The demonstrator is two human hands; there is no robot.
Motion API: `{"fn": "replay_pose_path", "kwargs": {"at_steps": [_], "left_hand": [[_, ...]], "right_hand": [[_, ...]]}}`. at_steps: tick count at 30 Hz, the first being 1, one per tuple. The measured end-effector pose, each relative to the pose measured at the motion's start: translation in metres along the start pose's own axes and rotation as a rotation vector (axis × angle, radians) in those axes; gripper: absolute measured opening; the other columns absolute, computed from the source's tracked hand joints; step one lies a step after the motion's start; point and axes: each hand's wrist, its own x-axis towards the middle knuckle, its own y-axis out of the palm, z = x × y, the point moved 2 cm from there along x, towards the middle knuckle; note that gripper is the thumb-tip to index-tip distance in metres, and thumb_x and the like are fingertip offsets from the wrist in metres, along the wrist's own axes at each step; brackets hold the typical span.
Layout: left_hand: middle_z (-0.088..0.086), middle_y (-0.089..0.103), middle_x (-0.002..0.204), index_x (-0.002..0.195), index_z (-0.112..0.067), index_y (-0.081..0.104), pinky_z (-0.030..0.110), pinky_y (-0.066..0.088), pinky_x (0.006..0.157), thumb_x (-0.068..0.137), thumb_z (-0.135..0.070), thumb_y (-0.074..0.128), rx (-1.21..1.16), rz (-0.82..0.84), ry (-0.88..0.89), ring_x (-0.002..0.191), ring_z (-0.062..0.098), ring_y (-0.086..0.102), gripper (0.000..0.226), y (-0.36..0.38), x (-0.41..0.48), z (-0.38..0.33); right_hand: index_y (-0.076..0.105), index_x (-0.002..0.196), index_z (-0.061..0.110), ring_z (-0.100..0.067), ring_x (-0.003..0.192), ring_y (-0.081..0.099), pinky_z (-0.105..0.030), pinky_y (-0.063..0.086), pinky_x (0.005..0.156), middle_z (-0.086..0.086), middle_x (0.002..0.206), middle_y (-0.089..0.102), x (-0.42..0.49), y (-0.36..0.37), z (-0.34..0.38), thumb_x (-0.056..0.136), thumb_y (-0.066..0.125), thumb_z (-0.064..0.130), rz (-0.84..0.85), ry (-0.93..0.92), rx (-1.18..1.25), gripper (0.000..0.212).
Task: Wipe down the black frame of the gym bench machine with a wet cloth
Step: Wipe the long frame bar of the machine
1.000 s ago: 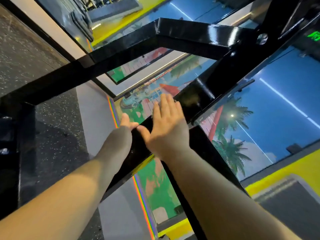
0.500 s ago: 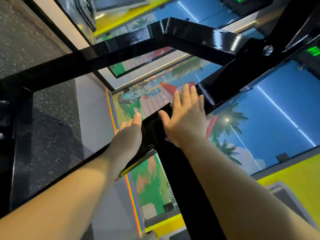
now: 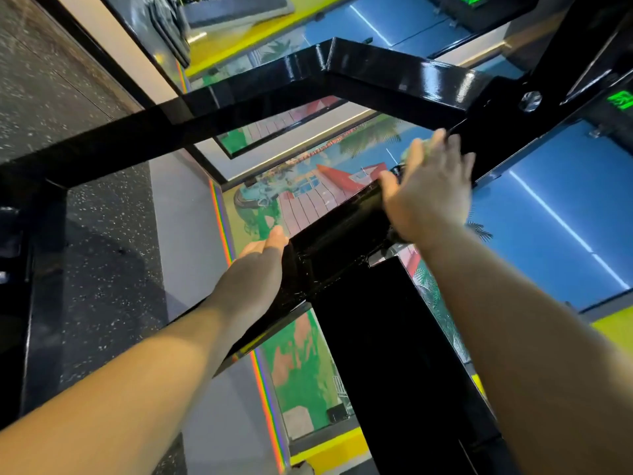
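My right hand (image 3: 428, 190) lies flat, fingers straight, on the shiny black metal frame bar (image 3: 335, 241). A bit of pale cloth (image 3: 416, 149) peeks out beneath. My left hand (image 3: 255, 269) steadies the bar lower down; grip hidden. I should press evenly and slide along the bar.

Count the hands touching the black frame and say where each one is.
2. The left hand rests against the lower end of the slanted black frame bar. The right hand presses flat higher up the same bar, near the bolted joint; a cloth beneath it is barely visible.

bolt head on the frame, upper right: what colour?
Silver-grey metal bolt head, set in the glossy black frame; head view, the only one.
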Motion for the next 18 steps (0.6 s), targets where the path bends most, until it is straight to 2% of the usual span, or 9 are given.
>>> {"fn": "replay_pose_path", "kwargs": {"at_steps": [3, 5, 7, 8, 9, 10, 12, 16, 18], "left_hand": [[-0.002, 0.042, 0.146, 0.132, -0.021, 0.053, 0.032, 0.019, 0.115, 0.094, -0.053, 0.027, -0.078, -0.020, -0.062, 0.135, 0.012, 0.035, 0.057, -0.005, 0.033, 0.031], [-0.003, 0.040, 0.146, 0.135, -0.026, 0.049, 0.030, 0.025, 0.110, 0.086, -0.065, 0.028, -0.025, -0.043, -0.080, 0.131, 0.013, 0.039, 0.066, -0.012, 0.011, 0.008], [-0.002, 0.041, 0.145, 0.140, -0.027, 0.043, 0.020, 0.030, 0.088, 0.096, -0.056, 0.026, 0.021, -0.079, -0.112, 0.123, 0.014, 0.043, 0.055, -0.009, 0.001, 0.007], [0.000, 0.040, 0.146, 0.141, -0.026, 0.041, 0.019, 0.029, 0.085, 0.099, -0.051, 0.024, -0.001, -0.095, -0.100, 0.125, 0.016, 0.043, 0.052, -0.011, -0.009, 0.012], [0.001, 0.041, 0.146, 0.141, -0.025, 0.041, 0.021, 0.029, 0.095, 0.099, -0.051, 0.024, -0.026, -0.094, -0.075, 0.129, 0.019, 0.041, 0.052, -0.014, -0.006, 0.017], [0.000, 0.042, 0.144, 0.140, -0.024, 0.042, 0.028, 0.027, 0.107, 0.099, -0.052, 0.024, -0.040, -0.089, -0.081, 0.131, 0.022, 0.041, 0.053, -0.016, -0.001, 0.015], [0.001, 0.046, 0.141, 0.136, -0.025, 0.046, 0.045, 0.026, 0.112, 0.096, -0.055, 0.023, -0.030, -0.096, -0.138, 0.130, 0.027, 0.043, 0.055, -0.023, 0.016, 0.023], [0.006, 0.054, 0.129, 0.090, -0.031, 0.060, 0.047, 0.029, 0.110, 0.097, -0.052, 0.021, -0.020, -0.105, -0.160, 0.122, 0.028, 0.049, 0.044, -0.029, 0.023, 0.042], [0.009, 0.056, 0.129, 0.094, -0.027, 0.061, 0.047, 0.031, 0.109, 0.093, -0.057, 0.025, -0.063, -0.103, -0.149, 0.121, 0.028, 0.050, 0.047, -0.026, 0.016, 0.042]], "right_hand": [[0.008, 0.153, 0.011, -0.033, 0.147, -0.007, -0.047, -0.005, 0.117, -0.017, 0.160, -0.002, -0.045, 0.014, 0.053, 0.096, 0.027, 0.056, -0.013, -0.200, 0.014, 0.075], [0.004, 0.153, 0.013, -0.033, 0.147, -0.011, -0.048, -0.009, 0.116, -0.017, 0.159, -0.006, -0.086, 0.029, 0.094, 0.096, 0.028, 0.055, 0.092, -0.370, 0.038, 0.075], [0.019, 0.152, 0.014, -0.033, 0.147, 0.004, -0.047, -0.002, 0.117, -0.017, 0.159, 0.010, -0.118, 0.047, 0.119, 0.094, 0.041, 0.053, 0.155, -0.553, 0.059, 0.074], [0.034, 0.149, 0.016, -0.031, 0.145, 0.020, -0.046, 0.009, 0.117, -0.015, 0.155, 0.027, -0.124, 0.045, 0.121, 0.090, 0.051, 0.052, 0.164, -0.588, 0.070, 0.071], [0.045, 0.143, 0.020, -0.028, 0.141, 0.031, -0.046, 0.016, 0.116, -0.011, 0.151, 0.037, -0.119, 0.041, 0.116, 0.086, 0.057, 0.051, 0.108, -0.603, 0.063, 0.065], [0.045, 0.142, 0.023, -0.025, 0.142, 0.031, -0.045, 0.013, 0.116, -0.007, 0.152, 0.036, -0.110, 0.034, 0.104, 0.089, 0.054, 0.049, 0.066, -0.597, 0.038, 0.060], [0.025, 0.151, 0.024, -0.025, 0.148, 0.008, -0.044, -0.007, 0.114, -0.005, 0.160, 0.014, -0.082, 0.022, 0.072, 0.100, 0.034, 0.042, 0.021, -0.491, 0.038, 0.054], [0.015, 0.152, 0.012, -0.031, 0.147, -0.005, -0.045, -0.011, 0.115, -0.015, 0.160, 0.003, -0.067, 0.011, 0.053, 0.099, 0.033, 0.045, -0.027, -0.158, 0.077, 0.065], [0.002, 0.152, 0.010, -0.034, 0.146, -0.013, -0.046, -0.015, 0.113, -0.019, 0.159, -0.008, -0.085, 0.023, 0.086, 0.098, 0.029, 0.051, 0.057, -0.182, 0.051, 0.073]]}}
